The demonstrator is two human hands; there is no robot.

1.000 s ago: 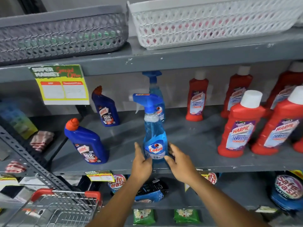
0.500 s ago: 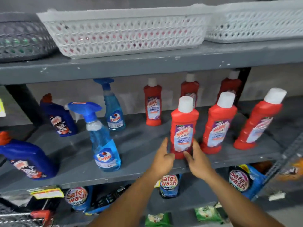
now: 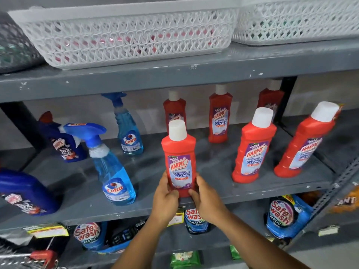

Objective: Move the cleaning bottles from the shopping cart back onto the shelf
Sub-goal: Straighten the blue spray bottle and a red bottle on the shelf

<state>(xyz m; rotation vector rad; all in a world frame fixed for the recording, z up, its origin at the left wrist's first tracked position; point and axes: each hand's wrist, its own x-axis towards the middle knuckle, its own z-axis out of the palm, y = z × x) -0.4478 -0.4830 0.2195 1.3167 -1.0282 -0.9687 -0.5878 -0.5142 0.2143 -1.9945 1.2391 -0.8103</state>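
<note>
Both hands grip the base of a red Harpic bottle (image 3: 179,158) with a white cap, upright at the front of the grey middle shelf (image 3: 213,166). My left hand (image 3: 165,197) holds its left side, my right hand (image 3: 206,197) its right side. To the right stand two more red Harpic bottles (image 3: 252,148) (image 3: 307,144); three smaller ones line the back. On the left are two blue Colin spray bottles (image 3: 110,167) (image 3: 128,129) and two dark blue Harpic bottles (image 3: 64,140) (image 3: 21,193). A corner of the shopping cart (image 3: 29,259) shows at bottom left.
White lattice baskets (image 3: 126,33) (image 3: 295,22) sit on the upper shelf, a grey one (image 3: 13,45) at the far left. Safewash pouches (image 3: 283,214) and packets fill the lower shelf. A black upright post (image 3: 285,98) stands at the back right.
My hands left the front Colin spray bottle and moved right to the red Harpic bottle, now gripped at its base and shifted left of the other red bottles. The view panned right.
</note>
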